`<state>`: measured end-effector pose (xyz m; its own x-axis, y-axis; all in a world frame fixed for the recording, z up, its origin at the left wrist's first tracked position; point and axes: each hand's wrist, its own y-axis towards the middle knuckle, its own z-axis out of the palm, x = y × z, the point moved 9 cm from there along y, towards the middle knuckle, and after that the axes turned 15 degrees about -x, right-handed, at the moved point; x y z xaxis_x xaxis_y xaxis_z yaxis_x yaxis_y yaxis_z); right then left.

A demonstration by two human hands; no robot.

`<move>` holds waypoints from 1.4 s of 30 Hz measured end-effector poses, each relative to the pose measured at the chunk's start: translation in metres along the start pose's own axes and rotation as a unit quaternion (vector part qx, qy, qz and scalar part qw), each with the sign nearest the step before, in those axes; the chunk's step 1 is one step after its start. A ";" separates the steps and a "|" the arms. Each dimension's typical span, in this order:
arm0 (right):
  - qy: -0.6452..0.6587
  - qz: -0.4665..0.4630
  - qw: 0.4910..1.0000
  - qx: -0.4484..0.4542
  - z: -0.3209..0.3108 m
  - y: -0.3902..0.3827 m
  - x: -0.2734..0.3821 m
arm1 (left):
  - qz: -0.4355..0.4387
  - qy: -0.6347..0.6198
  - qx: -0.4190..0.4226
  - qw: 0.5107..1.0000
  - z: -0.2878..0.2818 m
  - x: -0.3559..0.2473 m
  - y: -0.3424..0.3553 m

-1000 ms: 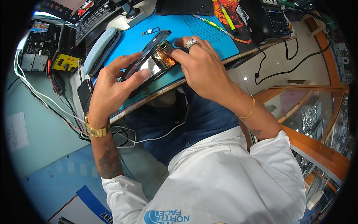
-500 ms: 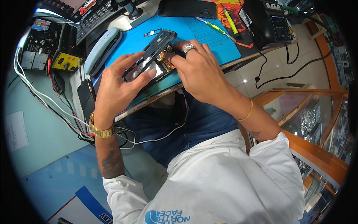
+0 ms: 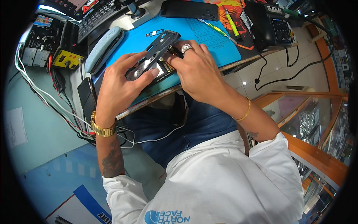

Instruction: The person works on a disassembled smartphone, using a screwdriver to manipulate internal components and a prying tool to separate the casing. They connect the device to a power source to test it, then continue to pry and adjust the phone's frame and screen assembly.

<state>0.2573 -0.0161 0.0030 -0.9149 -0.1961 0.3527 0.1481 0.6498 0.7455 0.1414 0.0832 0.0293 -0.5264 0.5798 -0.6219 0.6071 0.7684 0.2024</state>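
Note:
An opened phone (image 3: 158, 70) with silver and copper-coloured innards is held over the front of a blue mat (image 3: 223, 55). A black plastic frame (image 3: 163, 42) tilts above its body. My left hand (image 3: 122, 85) is closed on the phone's left end, thumb along the near side. My right hand (image 3: 195, 74), with a silver ring, has its fingers bent at the phone's right end, their tips partly hidden inside it. A small SIM tray (image 3: 154, 32) lies beyond the phone on the mat.
A black back cover (image 3: 188, 10), a pry tool (image 3: 212, 26) and yellow screwdriver (image 3: 231, 22) lie behind. A blue case (image 3: 105, 47), dark phone (image 3: 86, 97), keyboard (image 3: 93, 22) and bench supply (image 3: 67, 58) stand left. A black machine (image 3: 279, 28) and glass counter (image 3: 309, 119) are right.
The black frame has swung up and rightward over the phone, now covering more of the copper-coloured part. Both hands have shifted slightly, still on the phone.

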 end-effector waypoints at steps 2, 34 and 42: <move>0.001 0.003 1.000 -0.005 0.000 0.001 0.001 | 0.000 0.003 0.000 1.000 0.000 0.000 0.000; -0.008 -0.071 0.996 0.055 0.013 0.005 -0.013 | 0.048 0.132 0.030 0.990 0.010 -0.002 -0.002; 0.066 0.025 0.997 0.030 0.006 0.008 -0.020 | 0.034 0.123 0.045 0.991 0.011 -0.002 0.001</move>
<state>0.2750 -0.0021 -0.0013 -0.8491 -0.2554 0.4624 0.1651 0.7031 0.6916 0.1493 0.0794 0.0225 -0.6055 0.6863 -0.4030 0.6910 0.7045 0.1617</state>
